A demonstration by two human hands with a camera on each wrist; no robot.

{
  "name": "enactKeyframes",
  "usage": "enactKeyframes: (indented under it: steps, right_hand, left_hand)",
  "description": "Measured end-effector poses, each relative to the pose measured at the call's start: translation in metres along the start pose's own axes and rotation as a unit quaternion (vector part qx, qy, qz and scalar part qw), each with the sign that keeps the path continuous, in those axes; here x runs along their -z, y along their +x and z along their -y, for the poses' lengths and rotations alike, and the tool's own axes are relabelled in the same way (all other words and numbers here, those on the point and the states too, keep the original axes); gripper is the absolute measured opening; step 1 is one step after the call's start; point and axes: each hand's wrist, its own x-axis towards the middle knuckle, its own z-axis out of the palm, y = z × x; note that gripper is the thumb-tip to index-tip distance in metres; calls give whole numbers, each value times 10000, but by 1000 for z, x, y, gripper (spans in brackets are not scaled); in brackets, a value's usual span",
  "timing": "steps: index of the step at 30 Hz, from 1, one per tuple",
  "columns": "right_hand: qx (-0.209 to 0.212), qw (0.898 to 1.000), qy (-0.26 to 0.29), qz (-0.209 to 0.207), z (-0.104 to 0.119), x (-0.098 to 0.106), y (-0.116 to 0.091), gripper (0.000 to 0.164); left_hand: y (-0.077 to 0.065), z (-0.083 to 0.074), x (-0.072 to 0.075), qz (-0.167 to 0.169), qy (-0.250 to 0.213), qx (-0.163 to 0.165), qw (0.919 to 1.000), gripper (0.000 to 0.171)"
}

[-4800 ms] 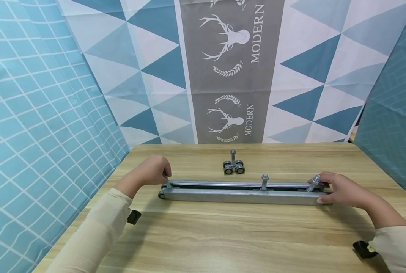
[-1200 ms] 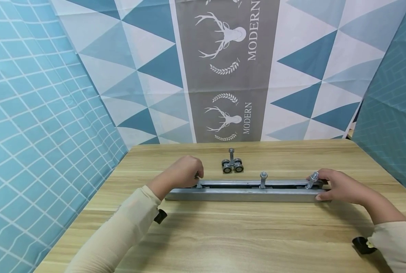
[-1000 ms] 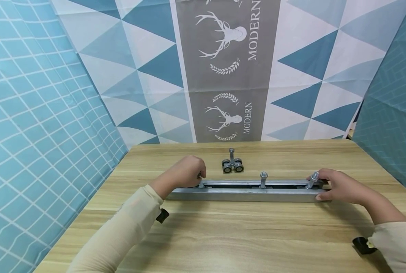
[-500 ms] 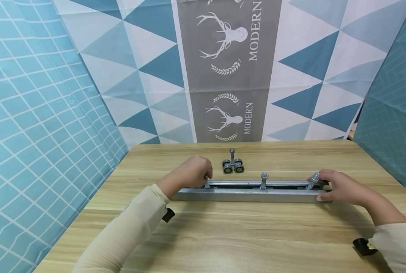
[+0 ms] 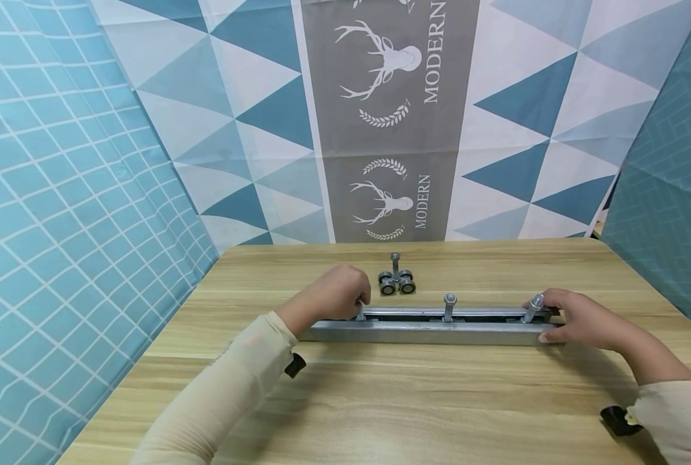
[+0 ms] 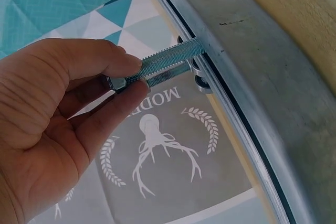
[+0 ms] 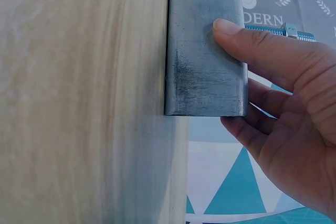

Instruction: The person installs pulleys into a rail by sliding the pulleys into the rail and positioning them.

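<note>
A long grey metal rail (image 5: pixel 433 333) with a slot along its top lies across the wooden table. My left hand (image 5: pixel 335 292) pinches the threaded bolt (image 6: pixel 170 59) of a roller trolley between thumb and fingers. That bolt rises out of the slot, and the rail hides the wheels below it. At the other end, my right hand (image 5: pixel 589 318) grips the rail, with the thumb on its near side. Two more bolts stand in the slot: a middle bolt (image 5: pixel 449 307) and a tilted bolt (image 5: pixel 534 309) beside my right hand.
Behind the rail, a loose roller trolley (image 5: pixel 396 283) rests on its wheels with its bolt upright. The wooden table (image 5: pixel 415 400) reaches back to a patterned cloth (image 5: pixel 392 129). A blue gridded cloth (image 5: pixel 78 213) hangs along the left side.
My left hand has slid the trolley by its bolt rightward along the slot, from the rail's left end, where a wheel stuck out earlier. My right hand keeps its grip on the rail.
</note>
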Motion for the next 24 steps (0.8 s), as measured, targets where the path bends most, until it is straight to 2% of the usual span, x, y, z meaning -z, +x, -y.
enactKeyframes:
  steps: [9,24]
  right_hand:
    - [11,10000,-38,-16,1,0,0,47]
    - [-107,9998,-136,-11,0,-2,0,49]
  left_hand:
    - [7,-3,-2,81,10,-52,10000,40]
    - [9,-7,-1,37,13,-105,9999,38]
